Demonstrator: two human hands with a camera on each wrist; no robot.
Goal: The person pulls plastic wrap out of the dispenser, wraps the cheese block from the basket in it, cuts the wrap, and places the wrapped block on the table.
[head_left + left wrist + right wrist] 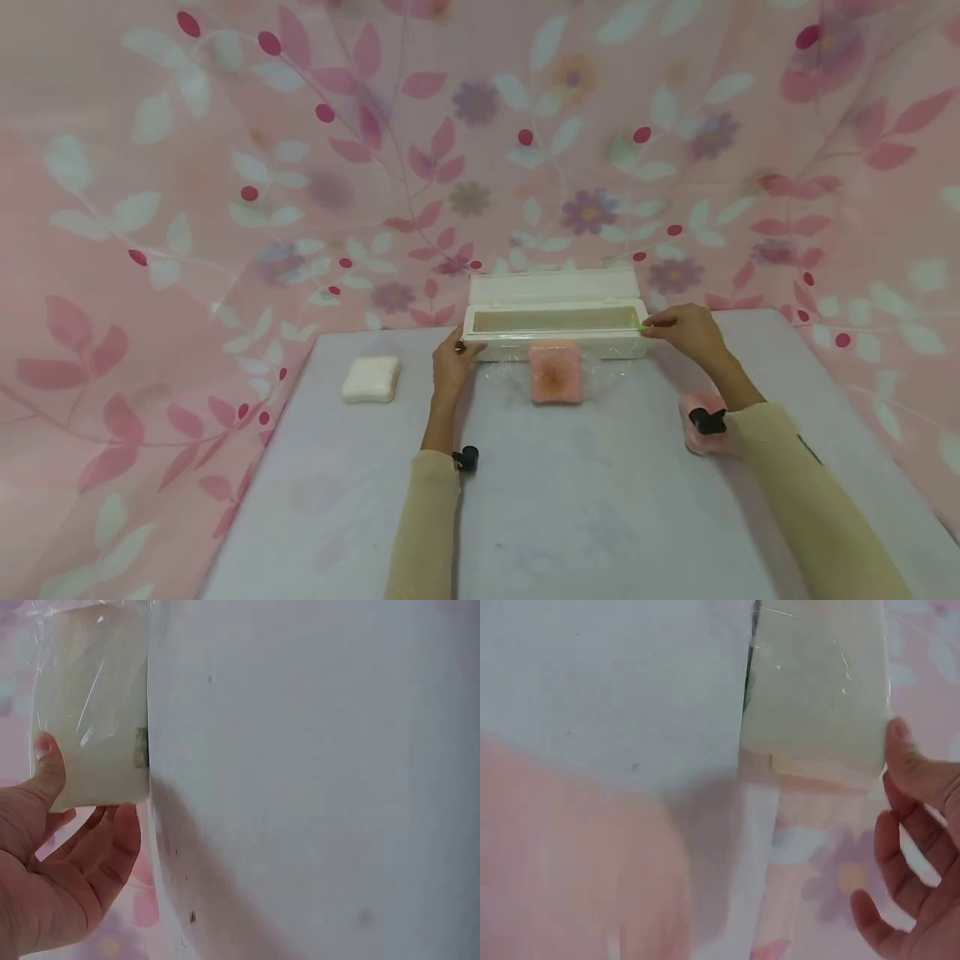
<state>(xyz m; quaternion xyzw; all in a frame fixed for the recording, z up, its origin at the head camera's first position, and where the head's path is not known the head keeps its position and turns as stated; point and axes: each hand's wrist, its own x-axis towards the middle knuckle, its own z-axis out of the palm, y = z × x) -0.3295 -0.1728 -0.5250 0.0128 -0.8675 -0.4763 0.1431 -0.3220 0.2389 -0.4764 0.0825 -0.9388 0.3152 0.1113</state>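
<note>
A long white box [562, 346] with a raised hinged lid [555, 287] stands at the table's back. Clear plastic film [600, 371] hangs at its front, around a pink cushion-shaped block [556, 383] with a brownish centre. My left hand [452, 362] holds the box's left end, thumb on its face and fingers at the end in the left wrist view. At the right end, my right hand [686, 329] pinches the box's corner by a small greenish bit [642, 325]. The right wrist view shows the thumb on the box edge [817, 712] and the other fingers loosely bent.
A white cushion-shaped block [372, 379] lies on the table [570, 517] to the left. Another pink block [696, 442] sits on the right, partly hidden by my right sleeve and wrist camera. Behind the box hangs a pink floral cloth [420, 150].
</note>
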